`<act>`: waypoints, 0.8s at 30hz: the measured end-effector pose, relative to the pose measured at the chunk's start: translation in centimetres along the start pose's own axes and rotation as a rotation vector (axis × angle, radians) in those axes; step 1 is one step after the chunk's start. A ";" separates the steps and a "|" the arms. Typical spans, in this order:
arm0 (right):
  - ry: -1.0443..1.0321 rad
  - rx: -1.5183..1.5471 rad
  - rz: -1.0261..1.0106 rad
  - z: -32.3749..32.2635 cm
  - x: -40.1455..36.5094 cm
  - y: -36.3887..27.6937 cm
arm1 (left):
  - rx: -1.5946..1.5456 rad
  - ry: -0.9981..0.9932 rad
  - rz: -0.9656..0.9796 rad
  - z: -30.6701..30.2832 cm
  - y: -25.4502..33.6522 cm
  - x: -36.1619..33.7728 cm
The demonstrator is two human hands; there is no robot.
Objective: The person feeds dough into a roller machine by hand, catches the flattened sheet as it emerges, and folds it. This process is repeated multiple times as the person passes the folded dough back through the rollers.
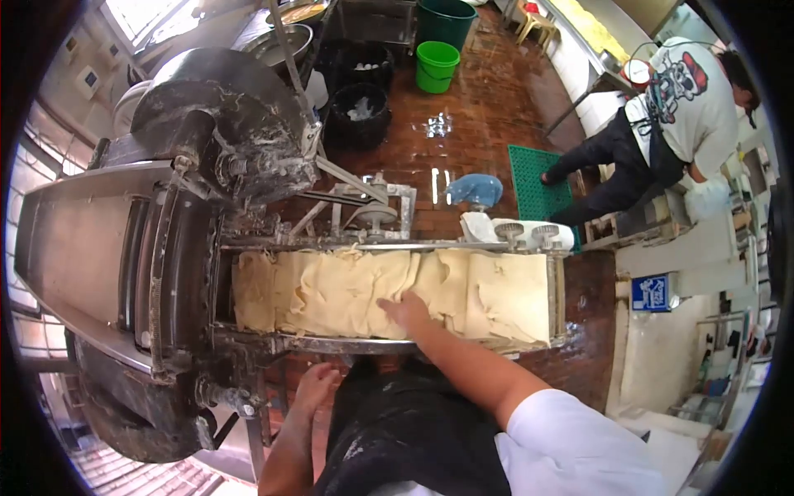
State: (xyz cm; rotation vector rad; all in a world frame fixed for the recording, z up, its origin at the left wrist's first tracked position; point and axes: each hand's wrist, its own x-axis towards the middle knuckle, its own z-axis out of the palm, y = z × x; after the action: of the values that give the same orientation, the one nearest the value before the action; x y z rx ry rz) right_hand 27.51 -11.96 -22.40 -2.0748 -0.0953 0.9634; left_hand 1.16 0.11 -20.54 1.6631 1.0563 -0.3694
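Note:
Pale dough [356,289] lies in a long, wrinkled and folded layer along the machine's bed, between two metal side rails [364,343]. My right hand [405,314] reaches over the near rail and touches the middle of the dough, its thumb and fingers apart. My left hand [318,383] hangs below the near rail, in front of the machine, with its fingers loosely bent and nothing visible in them. To the left of the dough are the machine's dark rollers [149,273] and a sloping metal tray [74,256].
A large dark wheel housing [223,107] rises at the upper left. Beyond the bed are a blue bag [475,190], a green bucket [437,66] and dark tubs [358,116]. A person in a white shirt [699,99] stands on a green mat [538,186] at the right.

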 end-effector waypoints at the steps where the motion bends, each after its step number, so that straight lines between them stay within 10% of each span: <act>1: 0.179 -0.227 -0.077 1.4 0.5 1.1 | -0.012 -0.012 -0.032 -0.2 -0.5 -0.1; 6: 0.152 -0.177 0.064 0.9 3.4 1.3 | -0.076 0.088 -0.005 -0.8 -4.0 -0.6; 8: -0.306 0.076 0.187 0.5 4.4 0.5 | 0.015 0.079 0.004 -1.5 -4.6 -0.5; 12: -0.124 0.143 0.167 2.8 1.6 -2.8 | 0.025 0.067 0.005 -2.5 -5.6 -0.1; 24: -0.242 -0.289 -0.335 2.7 -1.9 -4.9 | 0.208 0.289 0.363 0.4 7.7 8.3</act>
State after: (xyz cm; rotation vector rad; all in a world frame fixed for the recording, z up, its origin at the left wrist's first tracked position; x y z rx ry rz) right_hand 25.66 -7.68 -18.72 -2.0970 -0.7224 1.0302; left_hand 11.93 3.33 -21.75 2.0965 0.9182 0.0013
